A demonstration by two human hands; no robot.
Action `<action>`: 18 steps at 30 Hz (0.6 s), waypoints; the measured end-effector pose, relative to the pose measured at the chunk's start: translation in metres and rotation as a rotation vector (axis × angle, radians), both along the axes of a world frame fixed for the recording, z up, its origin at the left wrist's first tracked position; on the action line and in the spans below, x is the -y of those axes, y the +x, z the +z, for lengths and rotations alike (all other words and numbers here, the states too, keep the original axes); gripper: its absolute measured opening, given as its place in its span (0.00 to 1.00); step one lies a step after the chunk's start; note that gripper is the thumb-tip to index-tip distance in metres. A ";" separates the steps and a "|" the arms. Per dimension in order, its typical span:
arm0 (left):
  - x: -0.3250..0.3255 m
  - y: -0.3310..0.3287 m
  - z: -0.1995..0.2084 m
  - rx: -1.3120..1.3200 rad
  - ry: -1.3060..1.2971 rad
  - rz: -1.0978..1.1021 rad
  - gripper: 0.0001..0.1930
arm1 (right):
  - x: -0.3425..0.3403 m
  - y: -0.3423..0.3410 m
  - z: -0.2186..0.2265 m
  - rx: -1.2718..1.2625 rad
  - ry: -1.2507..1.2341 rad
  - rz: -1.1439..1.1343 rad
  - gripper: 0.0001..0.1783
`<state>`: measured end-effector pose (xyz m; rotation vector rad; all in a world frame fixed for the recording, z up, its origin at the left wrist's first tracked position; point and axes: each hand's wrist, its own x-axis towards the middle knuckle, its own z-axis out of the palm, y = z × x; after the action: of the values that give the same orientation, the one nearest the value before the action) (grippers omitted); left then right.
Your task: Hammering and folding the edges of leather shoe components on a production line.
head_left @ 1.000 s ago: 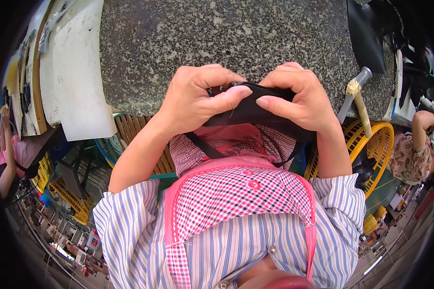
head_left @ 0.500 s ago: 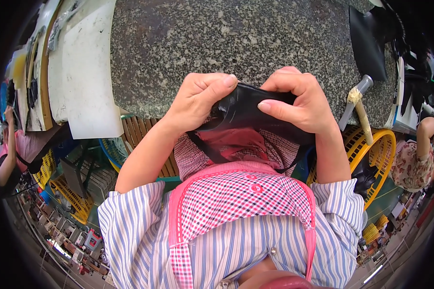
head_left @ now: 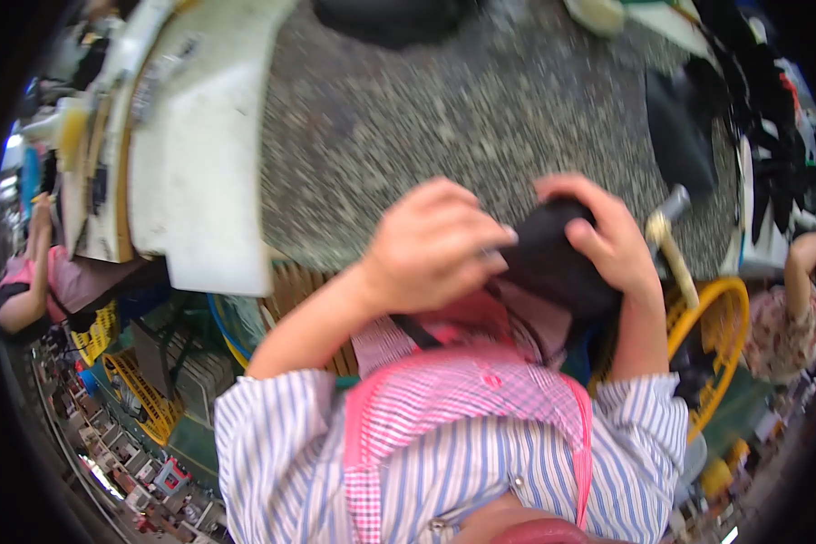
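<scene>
My right hand (head_left: 612, 240) is closed round a black leather piece (head_left: 544, 258), thumb on its near face and fingers curled over the far edge. The piece hangs over my lap, by the front edge of the stone tabletop (head_left: 381, 136). My left hand (head_left: 431, 245) is by the piece's left edge, fingers bent. Motion smears those fingers, so whether they touch or grip it is unclear. To the right of my right hand, a hammer (head_left: 678, 263) with a wrapped wooden handle rests at the table's edge.
A white board (head_left: 204, 154) lies along the table's left. Another black sheet (head_left: 680, 127) is at the right, and a dark rounded item (head_left: 399, 18) at the far edge. A yellow basket (head_left: 733, 354) stands below the hammer. People are on both sides.
My left hand's pinch on the leather's upper edge is no longer visible; its fingers are now bent and blurred. The leather has turned within my right hand. The view has shifted, showing more far table.
</scene>
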<state>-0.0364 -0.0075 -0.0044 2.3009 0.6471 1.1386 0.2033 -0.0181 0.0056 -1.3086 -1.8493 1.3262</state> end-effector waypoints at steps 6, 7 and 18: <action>-0.050 0.022 0.034 0.014 0.150 0.084 0.32 | 0.011 0.082 0.038 -0.148 0.476 -0.677 0.08; -0.073 0.024 0.031 -0.037 0.129 0.216 0.32 | 0.011 0.115 0.052 -0.073 0.600 -0.796 0.07; -0.206 0.038 -0.036 -0.343 0.257 0.769 0.45 | -0.058 0.146 0.004 0.748 0.779 -0.701 0.18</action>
<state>0.0012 0.1989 -0.0400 2.5602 1.7090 1.1840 0.3495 0.0396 0.0094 -1.8190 -1.7341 -0.2874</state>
